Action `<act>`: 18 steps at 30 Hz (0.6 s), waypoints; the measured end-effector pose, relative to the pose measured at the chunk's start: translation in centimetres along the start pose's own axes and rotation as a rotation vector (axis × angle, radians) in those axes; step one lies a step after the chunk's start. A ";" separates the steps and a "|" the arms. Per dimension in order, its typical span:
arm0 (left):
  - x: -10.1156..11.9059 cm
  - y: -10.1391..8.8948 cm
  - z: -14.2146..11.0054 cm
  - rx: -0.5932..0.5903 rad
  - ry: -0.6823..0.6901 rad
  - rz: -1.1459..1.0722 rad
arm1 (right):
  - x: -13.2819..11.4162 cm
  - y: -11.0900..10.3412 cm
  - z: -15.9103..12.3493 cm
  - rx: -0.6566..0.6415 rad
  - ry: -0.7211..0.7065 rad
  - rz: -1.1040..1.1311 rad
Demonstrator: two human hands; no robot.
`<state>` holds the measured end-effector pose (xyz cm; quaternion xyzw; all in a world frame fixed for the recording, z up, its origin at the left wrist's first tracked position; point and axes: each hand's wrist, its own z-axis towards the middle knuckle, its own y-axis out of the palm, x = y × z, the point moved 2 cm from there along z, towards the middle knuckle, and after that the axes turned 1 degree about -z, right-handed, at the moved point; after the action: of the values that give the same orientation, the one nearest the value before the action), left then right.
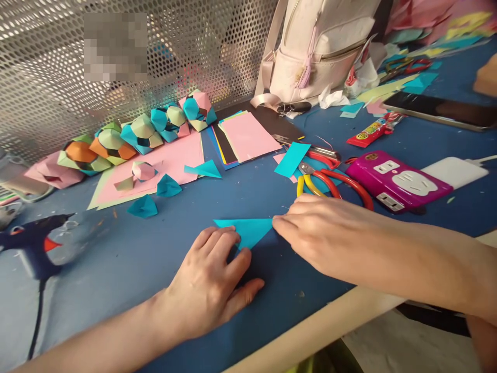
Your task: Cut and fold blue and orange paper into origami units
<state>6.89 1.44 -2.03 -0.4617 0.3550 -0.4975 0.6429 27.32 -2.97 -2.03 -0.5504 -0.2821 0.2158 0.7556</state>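
My left hand (pixel 213 274) presses the blue paper (pixel 254 230) onto the table (pixel 97 280), just off centre toward six o'clock. Apart from it, my right hand (pixel 320 225) touches the paper's three-o'clock corner; whether it pinches, I cannot tell. Slack left fingers could let the paper skew; the pliers (pixel 329 182) at two o'clock might snag my knuckles.

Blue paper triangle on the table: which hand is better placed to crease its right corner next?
Right, I'd judge: the right hand has its fingertips at that corner of the blue paper triangle, while the left hand has its fingers on the paper farther left.
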 end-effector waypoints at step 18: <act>0.9 0.7 -0.3 0.111 0.073 0.031 | -0.3 2.3 3.9 -0.047 -0.053 0.488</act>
<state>7.09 0.61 -2.80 -0.4015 0.3573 -0.5227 0.6617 24.48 0.24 -3.36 -0.6139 -0.1656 0.3995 0.6604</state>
